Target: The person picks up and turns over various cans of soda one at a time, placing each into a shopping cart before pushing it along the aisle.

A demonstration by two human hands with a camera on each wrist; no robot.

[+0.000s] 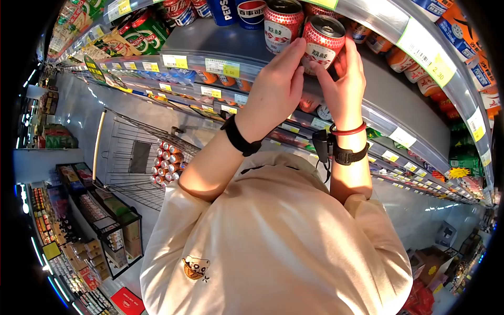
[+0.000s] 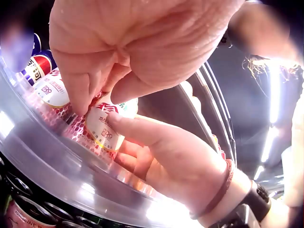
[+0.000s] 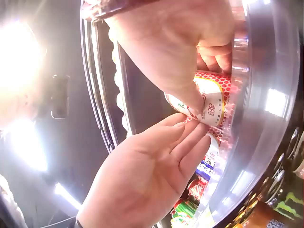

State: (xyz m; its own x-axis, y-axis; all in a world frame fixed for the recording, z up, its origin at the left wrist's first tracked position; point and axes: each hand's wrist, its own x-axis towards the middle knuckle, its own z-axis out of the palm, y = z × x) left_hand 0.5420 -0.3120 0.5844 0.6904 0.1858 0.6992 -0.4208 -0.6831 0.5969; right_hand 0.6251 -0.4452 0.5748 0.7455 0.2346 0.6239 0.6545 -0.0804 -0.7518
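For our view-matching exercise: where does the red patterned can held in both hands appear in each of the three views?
Head: red patterned can at top centre-right, at the shelf edge.
Left wrist: left of centre, below the left hand.
Right wrist: right of centre, under the right hand.
Shared landmark: the clear shelf rail.

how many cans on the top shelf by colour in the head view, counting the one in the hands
red-and-white patterned cans: 2, one held by both hands, one beside it
blue pepsi cans: 2
red cola cans: 2
total: 6 cans plainly in view
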